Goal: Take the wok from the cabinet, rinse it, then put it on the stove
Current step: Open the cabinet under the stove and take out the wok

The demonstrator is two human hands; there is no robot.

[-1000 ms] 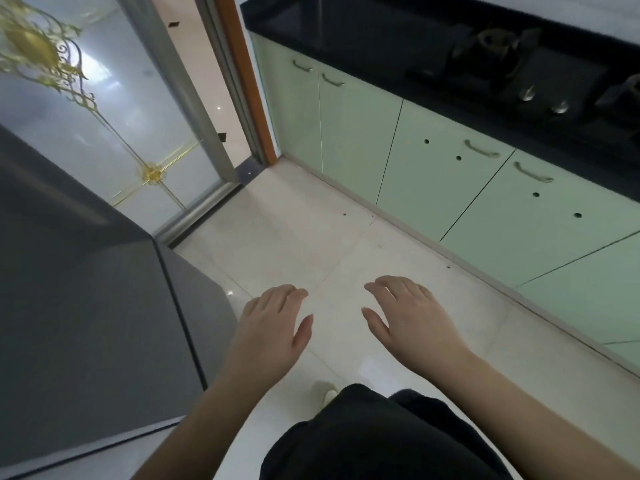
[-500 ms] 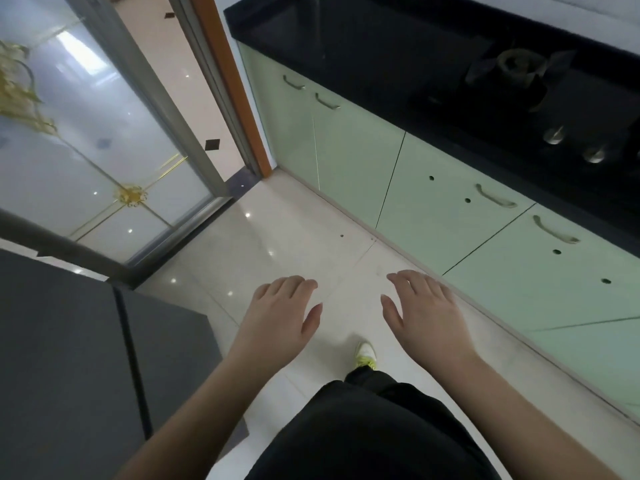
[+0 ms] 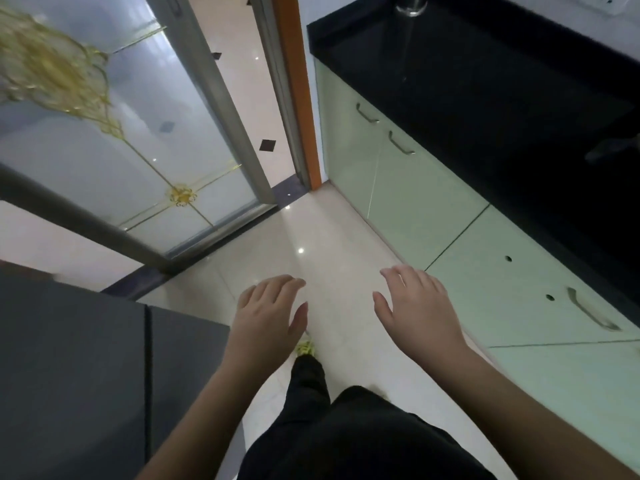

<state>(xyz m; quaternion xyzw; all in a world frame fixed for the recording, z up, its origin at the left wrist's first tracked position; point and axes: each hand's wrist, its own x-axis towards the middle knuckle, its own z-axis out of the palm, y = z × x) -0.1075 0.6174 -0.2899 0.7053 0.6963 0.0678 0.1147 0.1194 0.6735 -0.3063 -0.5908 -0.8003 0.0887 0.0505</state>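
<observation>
Both hands are held out over the floor, palms down, gripping nothing: left hand (image 3: 268, 318) with fingers relaxed and lightly spread, right hand (image 3: 417, 306) likewise, fingers apart and slightly bent. The person stands between a dark grey appliance (image 3: 86, 375) on the left and a run of pale green cabinet doors (image 3: 519, 289) on the right, all shut. The wok is not in view; judged to be behind one of these doors, but which one cannot be told. Step in hand, as judged: approach and open the cabinet. To do it well, the right hand should go to the nearest door handle (image 3: 588, 311), curl round the bar and pull square to the door face, with the body clear of the swing; the left hand is best kept free to take the wok's weight once it shows. Limits of the view: the black countertop (image 3: 485, 81) is dark and shows little detail; only the base of a metal fitting (image 3: 410, 3) shows at the top edge, likely a tap. The stove cannot be made out with certainty. The glass door (image 3: 104, 133) is blurred.
</observation>
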